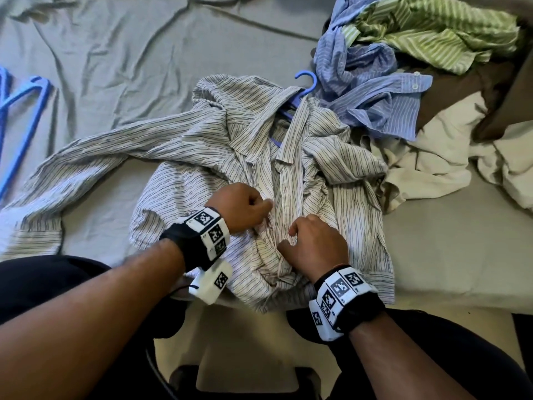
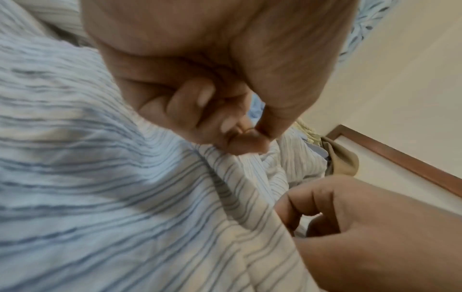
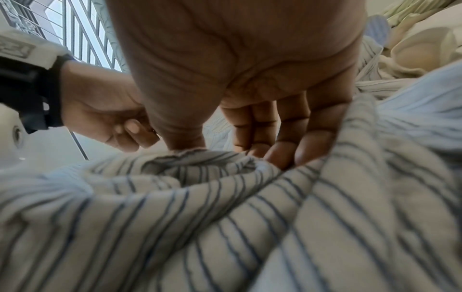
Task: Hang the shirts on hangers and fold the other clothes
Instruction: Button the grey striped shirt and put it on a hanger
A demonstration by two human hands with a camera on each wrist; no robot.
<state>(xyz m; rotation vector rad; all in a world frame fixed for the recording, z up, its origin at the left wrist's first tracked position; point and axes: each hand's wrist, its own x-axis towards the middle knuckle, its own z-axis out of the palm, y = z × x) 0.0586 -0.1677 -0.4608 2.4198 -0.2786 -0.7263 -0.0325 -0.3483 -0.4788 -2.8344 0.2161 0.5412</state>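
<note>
A white shirt with thin dark stripes [image 1: 202, 140] lies front up on the grey bed sheet [image 1: 115, 53], with a blue hanger [image 1: 307, 79] inside its collar and the hook sticking out. My left hand [image 1: 266, 209] pinches the left front edge between thumb and forefinger, shown close in the left wrist view [image 2: 250, 138]. My right hand [image 1: 288, 238] holds the bunched right front edge just below it, thumb against fingers [image 3: 225, 152]. The two hands are a few centimetres apart at the shirt's middle. The lower buttons are hidden in the folds.
Spare blue hangers [image 1: 26, 111] lie at the left edge of the bed. At the right is a pile of a blue striped shirt [image 1: 375, 96], a green striped shirt [image 1: 432, 30], a brown garment [image 1: 461, 90] and a cream garment [image 1: 432, 157]. The shirt's hem hangs over the bed's near edge.
</note>
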